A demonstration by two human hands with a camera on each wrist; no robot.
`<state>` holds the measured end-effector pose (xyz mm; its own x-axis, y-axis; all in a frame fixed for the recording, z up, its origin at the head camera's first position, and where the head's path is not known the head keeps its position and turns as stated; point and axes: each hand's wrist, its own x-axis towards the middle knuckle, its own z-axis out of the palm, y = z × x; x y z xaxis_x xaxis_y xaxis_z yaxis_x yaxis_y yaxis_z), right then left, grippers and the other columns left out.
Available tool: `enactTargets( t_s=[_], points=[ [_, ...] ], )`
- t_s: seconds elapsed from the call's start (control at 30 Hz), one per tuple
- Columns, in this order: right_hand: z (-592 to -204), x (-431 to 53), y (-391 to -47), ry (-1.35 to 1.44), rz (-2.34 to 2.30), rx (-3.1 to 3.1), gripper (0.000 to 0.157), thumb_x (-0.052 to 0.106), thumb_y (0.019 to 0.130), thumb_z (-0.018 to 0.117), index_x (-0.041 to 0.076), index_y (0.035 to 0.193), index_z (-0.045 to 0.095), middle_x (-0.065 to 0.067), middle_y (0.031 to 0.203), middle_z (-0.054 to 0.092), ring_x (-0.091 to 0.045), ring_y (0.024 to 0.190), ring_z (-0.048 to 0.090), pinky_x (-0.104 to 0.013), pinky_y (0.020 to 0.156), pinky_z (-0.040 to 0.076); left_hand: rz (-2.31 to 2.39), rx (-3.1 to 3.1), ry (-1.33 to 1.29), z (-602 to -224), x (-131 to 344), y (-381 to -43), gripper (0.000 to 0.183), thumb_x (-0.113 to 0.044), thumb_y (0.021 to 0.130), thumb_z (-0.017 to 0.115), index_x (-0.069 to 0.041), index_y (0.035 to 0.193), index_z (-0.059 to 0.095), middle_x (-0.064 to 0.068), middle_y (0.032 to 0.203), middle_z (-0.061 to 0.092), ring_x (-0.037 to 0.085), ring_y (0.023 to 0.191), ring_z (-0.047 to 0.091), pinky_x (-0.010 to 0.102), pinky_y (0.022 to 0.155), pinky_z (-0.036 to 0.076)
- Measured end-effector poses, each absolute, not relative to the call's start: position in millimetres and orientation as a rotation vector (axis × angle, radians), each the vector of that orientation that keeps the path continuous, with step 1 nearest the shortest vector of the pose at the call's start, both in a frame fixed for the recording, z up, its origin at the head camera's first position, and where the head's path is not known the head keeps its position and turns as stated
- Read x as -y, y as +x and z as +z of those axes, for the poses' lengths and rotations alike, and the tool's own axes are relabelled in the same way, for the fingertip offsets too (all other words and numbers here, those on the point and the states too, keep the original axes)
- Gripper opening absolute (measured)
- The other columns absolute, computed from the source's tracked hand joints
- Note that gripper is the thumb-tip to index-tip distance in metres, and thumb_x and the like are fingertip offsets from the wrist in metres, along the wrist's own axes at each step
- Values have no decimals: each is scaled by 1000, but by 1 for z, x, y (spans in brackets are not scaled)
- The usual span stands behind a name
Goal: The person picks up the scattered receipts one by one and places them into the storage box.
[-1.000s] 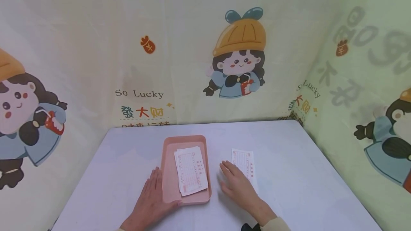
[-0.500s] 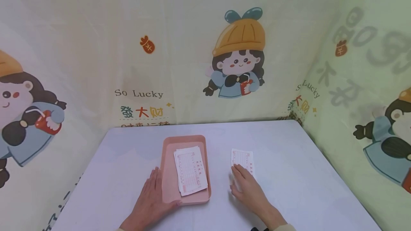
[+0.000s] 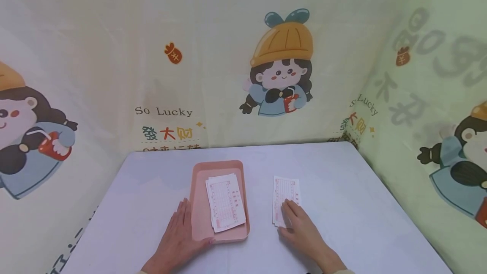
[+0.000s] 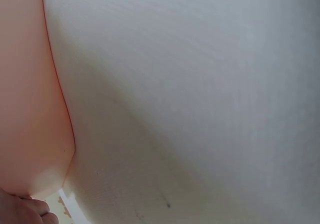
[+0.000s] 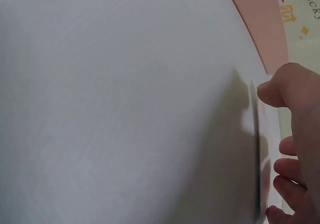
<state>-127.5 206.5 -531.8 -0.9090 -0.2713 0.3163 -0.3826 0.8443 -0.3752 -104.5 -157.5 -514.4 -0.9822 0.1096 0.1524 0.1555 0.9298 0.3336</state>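
A pink tray (image 3: 201, 219) stands on the white table with a small stack of printed paper slips (image 3: 227, 204) lying slightly askew in it. My left hand (image 3: 176, 234) rests against the tray's left side, fingers extended along it and thumb at the near corner. To the right of the tray lie more white slips (image 3: 280, 191) printed in red, their edges slightly offset. My right hand (image 3: 304, 231) lies over their lower right part, relaxed fingertips touching the paper and covering some of it. In the right wrist view, its thumb (image 5: 280, 86) is close to the slips' edge.
The white table (image 3: 361, 219) runs back to a cream cloth wall (image 3: 220, 96) printed with cartoon figures and lettering. Similar cloth hangs along the left and right sides. A strip of table separates the tray from the slips on the right.
My right hand has moved rightward and slightly nearer across the loose slips, uncovering their left side and lower left corner. My left hand and the tray have stayed put.
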Motion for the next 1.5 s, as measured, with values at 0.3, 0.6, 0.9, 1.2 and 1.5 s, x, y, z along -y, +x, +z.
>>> enactTargets(
  t_s=[0.3, 0.6, 0.9, 1.2, 1.5],
  points=[
    [-531, -209, -126, 478, 614, 2874, 55, 24, 87, 74, -1, 134, 58, -19, 147, 49, -37, 138, 45, -54, 116, 34, -532, 2930, -220, -514, 158, -105, 128, -79, 71, 66, 10, 152, 23, 30, 158, 26, 42, 146, 29, 59, 115, 32],
    [-531, -208, -125, 485, 596, 2896, 49, 24, 91, 70, -1, 132, 60, -20, 146, 51, -37, 137, 47, -56, 114, 36, -544, 2954, -206, -514, 158, -105, 129, -79, 70, 66, 10, 152, 21, 29, 159, 26, 43, 147, 28, 59, 116, 31],
    [-525, -204, -123, 465, 522, 2951, 40, 22, 97, 64, 2, 131, 62, -17, 146, 52, -34, 138, 48, -54, 115, 37, -529, 2970, -199, -515, 160, -105, 129, -81, 71, 63, 9, 153, 21, 28, 159, 25, 42, 147, 28, 59, 116, 31],
    [-525, -201, -122, 459, 441, 2907, 33, 15, 92, 68, 2, 122, 67, -18, 139, 58, -34, 131, 55, -53, 111, 42, -529, 2946, -212, -515, 161, -104, 127, -79, 71, 65, 9, 152, 23, 28, 159, 27, 42, 147, 29, 59, 115, 32],
    [-526, -200, -125, 475, 430, 2828, 25, 9, 86, 74, 6, 111, 74, -17, 128, 66, -33, 122, 62, -53, 108, 45, -522, 2924, -214, -516, 161, -104, 127, -78, 70, 67, 10, 151, 24, 29, 158, 27, 42, 146, 30, 58, 114, 33]
  ],
)
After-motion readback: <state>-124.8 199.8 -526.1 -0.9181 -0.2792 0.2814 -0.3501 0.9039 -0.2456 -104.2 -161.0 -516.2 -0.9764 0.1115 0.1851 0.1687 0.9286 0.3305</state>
